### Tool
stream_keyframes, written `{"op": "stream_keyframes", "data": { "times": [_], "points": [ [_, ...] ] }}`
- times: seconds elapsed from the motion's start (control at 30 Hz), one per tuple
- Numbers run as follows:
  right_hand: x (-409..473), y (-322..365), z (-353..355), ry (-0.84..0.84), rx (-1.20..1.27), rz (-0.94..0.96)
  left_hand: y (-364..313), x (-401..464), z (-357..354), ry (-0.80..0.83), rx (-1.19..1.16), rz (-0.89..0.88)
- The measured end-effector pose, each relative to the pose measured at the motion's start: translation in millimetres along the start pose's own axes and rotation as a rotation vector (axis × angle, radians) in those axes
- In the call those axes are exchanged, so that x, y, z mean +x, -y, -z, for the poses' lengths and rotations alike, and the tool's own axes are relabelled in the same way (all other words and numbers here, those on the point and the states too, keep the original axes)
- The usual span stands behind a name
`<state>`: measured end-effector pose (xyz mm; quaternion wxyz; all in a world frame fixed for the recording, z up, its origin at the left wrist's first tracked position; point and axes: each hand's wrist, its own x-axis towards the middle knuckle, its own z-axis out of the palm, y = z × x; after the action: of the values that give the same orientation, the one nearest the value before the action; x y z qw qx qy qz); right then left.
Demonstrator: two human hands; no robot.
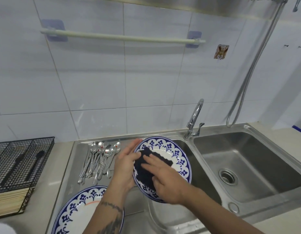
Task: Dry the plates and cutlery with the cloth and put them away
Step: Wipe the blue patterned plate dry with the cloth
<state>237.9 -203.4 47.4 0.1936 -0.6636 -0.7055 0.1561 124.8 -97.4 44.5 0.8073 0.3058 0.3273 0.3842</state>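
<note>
Blue-and-white porcelain comes first: a second plate [75, 211] lies flat on the steel draining board [75, 166] at the bottom edge, partly under the left forearm. Above it, the left hand [126, 168] grips the rim of a tilted plate [176, 154] held over the sink's left basin [197, 166], thumb on its face. The right hand [165, 181] presses a dark cloth [144, 171] flat against that plate with straight fingers. Beyond, spoons and forks [99, 161] lie bunched on the board. A black wire basket [23, 162] stands at left; the tap [194, 119] rises behind.
</note>
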Motion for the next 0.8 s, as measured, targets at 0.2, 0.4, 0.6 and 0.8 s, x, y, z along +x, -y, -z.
{"op": "stream_keyframes", "data": {
  "times": [0.2,0.4,0.6,0.8],
  "points": [
    [13,-31,23,-0.092,-0.265,-0.082,-1,-1,-1,0.024,-0.038,0.005],
    [-10,-23,3,-0.034,-0.268,-0.188,-6,4,2,-0.032,-0.06,-0.034],
    [-7,-19,0,-0.088,-0.307,-0.203,-2,4,-2,-0.008,-0.078,0.001],
    [-16,-6,5,0.041,-0.26,-0.257,-9,9,8,-0.033,-0.074,-0.035]
  ]
}}
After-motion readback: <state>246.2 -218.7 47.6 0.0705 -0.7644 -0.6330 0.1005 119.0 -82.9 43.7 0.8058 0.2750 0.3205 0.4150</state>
